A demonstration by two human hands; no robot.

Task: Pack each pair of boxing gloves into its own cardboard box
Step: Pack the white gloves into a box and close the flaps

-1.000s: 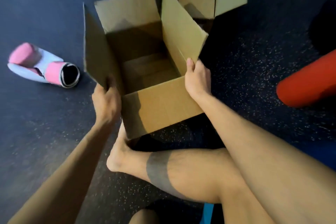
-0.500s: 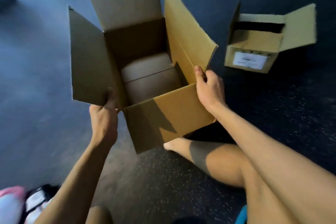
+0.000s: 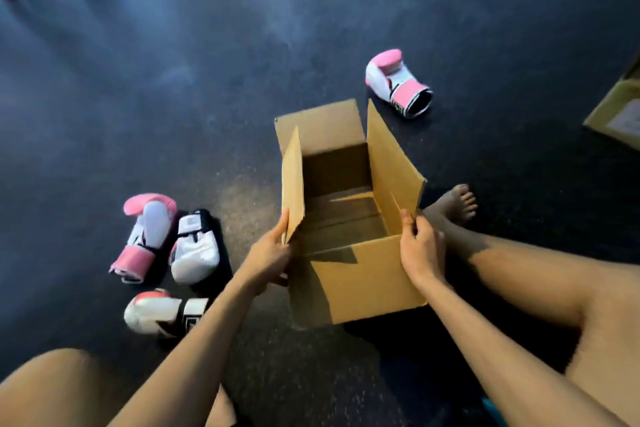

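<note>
A dark speckled floor (image 3: 207, 97) carries an open cardboard box (image 3: 367, 282); left of the box lie three gloves (image 3: 194, 246), beyond it one pink-white glove (image 3: 398, 81), far right another box (image 3: 620, 111)

open box (image 3: 360, 274): plain tan cardboard, darker brown in the shaded inside
far glove (image 3: 398, 81): pink and white, black cuff opening
left glove (image 3: 143, 236): pink top and cuff, white middle
glove beside it (image 3: 194, 248): white with black trim
nearest glove (image 3: 157, 312): white, pink patch, black-and-white cuff
floor (image 3: 173, 97): dark blue-grey, pale speckles
box at right edge (image 3: 620, 107): tan, white label
</note>
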